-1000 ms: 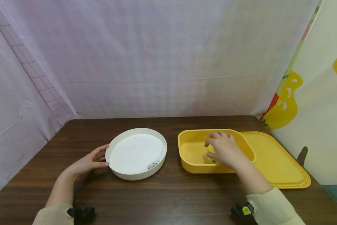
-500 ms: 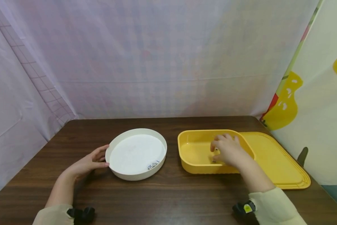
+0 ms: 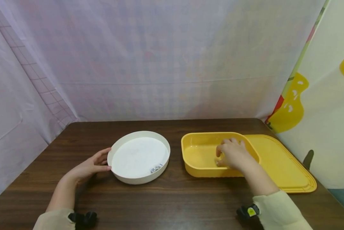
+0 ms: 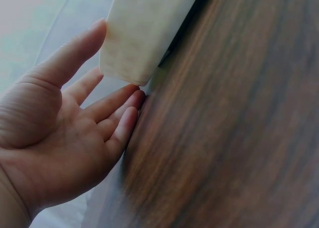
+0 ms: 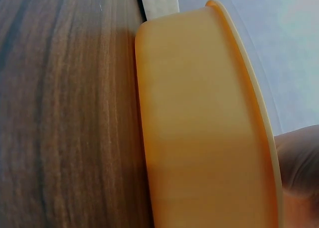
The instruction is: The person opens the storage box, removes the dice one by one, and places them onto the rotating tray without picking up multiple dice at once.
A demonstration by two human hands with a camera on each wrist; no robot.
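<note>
In the head view my left hand (image 3: 88, 166) touches the left wall of a round white tray (image 3: 116, 175) with its thumb and fingertips, the fingers loosely extended. Several white dice (image 3: 156, 168) with dark pips lie together at that tray's front right. My right hand (image 3: 233, 154) reaches down into a yellow rectangular box (image 3: 200, 172), its fingers bent over the bottom. A small die (image 3: 218, 163) shows at the thumb tip. The palm side is hidden, so I cannot tell whether the fingers hold anything. In the right wrist view the box wall (image 5: 204, 118) covers most of that hand.
A flat yellow lid (image 3: 284, 163) lies on the dark wooden table (image 3: 160, 204) right of the box, partly behind my right forearm. Pale cloth curtains (image 3: 160, 64) hang behind the table, and a printed cloth (image 3: 327, 127) hangs at its right side.
My right hand has shifted slightly right within the yellow box, and its thumb and fingers sit closer to the dice there. The left hand and the white tray have stayed in place.
</note>
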